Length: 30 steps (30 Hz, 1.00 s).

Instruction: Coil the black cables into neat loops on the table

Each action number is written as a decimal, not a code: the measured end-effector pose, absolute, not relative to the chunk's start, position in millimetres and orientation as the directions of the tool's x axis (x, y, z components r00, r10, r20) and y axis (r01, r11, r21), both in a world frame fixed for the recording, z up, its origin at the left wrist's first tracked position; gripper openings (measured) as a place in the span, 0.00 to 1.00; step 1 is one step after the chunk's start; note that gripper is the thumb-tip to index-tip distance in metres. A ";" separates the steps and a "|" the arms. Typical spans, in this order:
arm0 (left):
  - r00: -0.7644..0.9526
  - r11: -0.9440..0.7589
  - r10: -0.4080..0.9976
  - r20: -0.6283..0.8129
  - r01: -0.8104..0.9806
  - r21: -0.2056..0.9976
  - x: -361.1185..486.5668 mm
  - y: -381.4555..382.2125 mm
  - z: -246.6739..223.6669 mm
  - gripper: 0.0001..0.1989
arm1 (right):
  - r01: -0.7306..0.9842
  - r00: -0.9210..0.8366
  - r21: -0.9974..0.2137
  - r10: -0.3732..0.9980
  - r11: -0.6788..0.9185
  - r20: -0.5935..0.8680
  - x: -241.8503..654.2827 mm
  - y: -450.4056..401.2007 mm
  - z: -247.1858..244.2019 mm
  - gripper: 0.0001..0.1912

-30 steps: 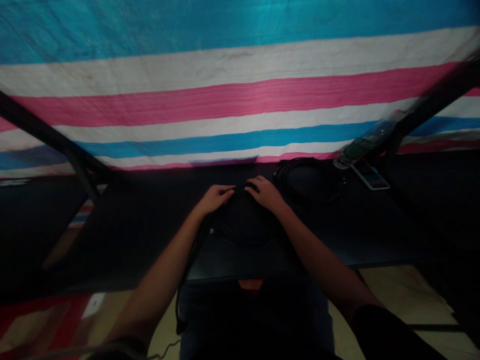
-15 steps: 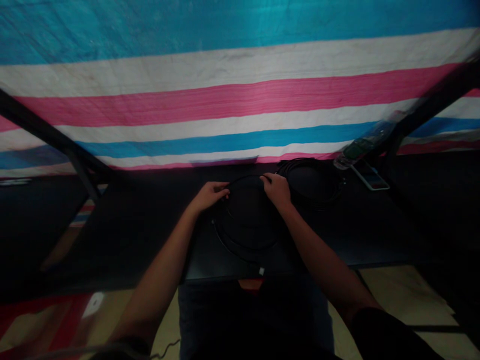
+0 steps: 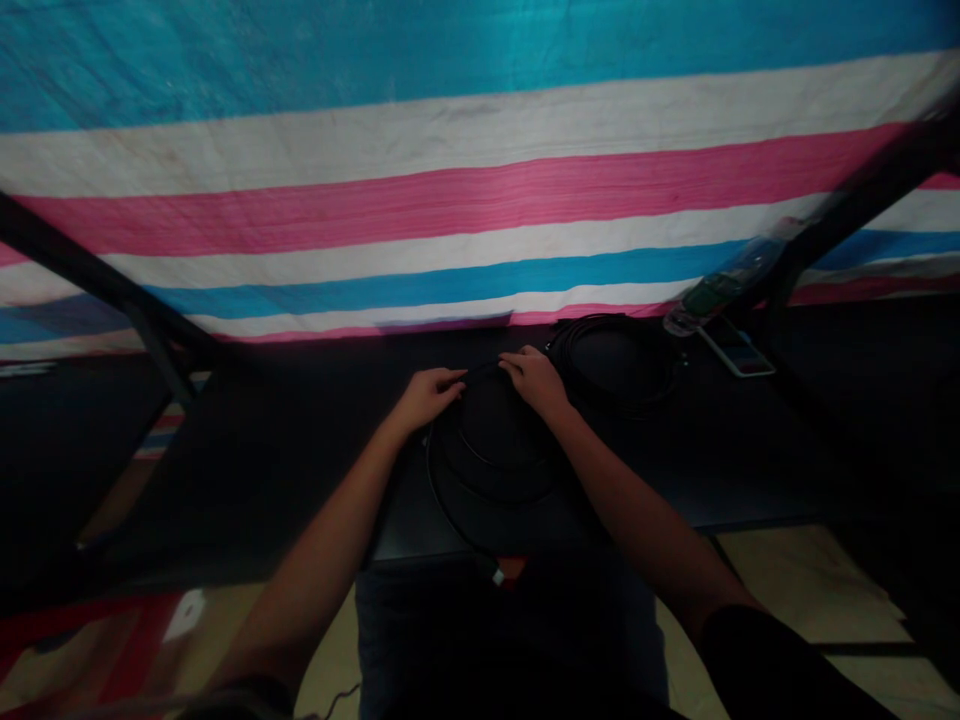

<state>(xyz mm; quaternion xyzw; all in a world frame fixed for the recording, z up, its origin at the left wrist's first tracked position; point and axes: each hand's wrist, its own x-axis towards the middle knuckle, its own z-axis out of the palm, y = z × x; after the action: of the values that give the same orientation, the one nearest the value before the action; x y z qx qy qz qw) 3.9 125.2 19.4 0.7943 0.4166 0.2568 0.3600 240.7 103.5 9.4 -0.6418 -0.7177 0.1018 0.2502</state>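
While both hands pinch it at the top, the black cable point(image 3: 480, 470) lies in loops on the dark worktop point(image 3: 300, 440). The left hand point(image 3: 429, 396) and right hand point(image 3: 531, 378) each grip it. It looks light and bendy, easiest to hold by the loops. No writing can be read.

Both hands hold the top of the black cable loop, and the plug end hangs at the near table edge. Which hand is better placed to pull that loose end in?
Probably the left hand. The loose strand of the cable runs down its side to the plug, while the right hand pinches the loop's far side.
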 end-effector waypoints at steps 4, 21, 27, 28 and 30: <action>0.426 -0.344 0.899 0.101 0.545 0.764 -9.4 133.9 26.0 0.16 | 0.873 0.096 -0.487 0.970 0.027 0.224 250.0 104.0 11.0 0.14; 0.453 -0.338 0.884 -0.114 0.788 0.515 -12.2 125.6 38.6 0.19 | 0.851 0.112 -0.526 0.971 0.016 0.210 264.1 108.3 3.3 0.12; 0.315 -0.270 0.949 -0.002 0.819 0.507 2.1 120.2 29.8 0.19 | 0.798 -0.033 -0.577 0.969 0.173 0.244 256.6 108.6 3.9 0.11; 0.311 -0.269 0.951 -0.001 0.824 0.499 4.4 118.6 28.8 0.19 | 0.792 -0.037 -0.583 0.967 0.181 0.251 254.2 108.4 3.8 0.10; 0.310 -0.265 0.951 -0.012 0.833 0.486 7.9 115.9 27.3 0.21 | 0.792 -0.019 -0.586 0.967 0.169 0.252 250.3 107.8 3.9 0.10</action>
<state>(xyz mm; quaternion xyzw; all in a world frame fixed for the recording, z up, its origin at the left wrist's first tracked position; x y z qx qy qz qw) 7.9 115.9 27.3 0.7825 0.5698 0.1428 0.2065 250.3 107.8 3.9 -0.6289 -0.6996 0.1422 0.3081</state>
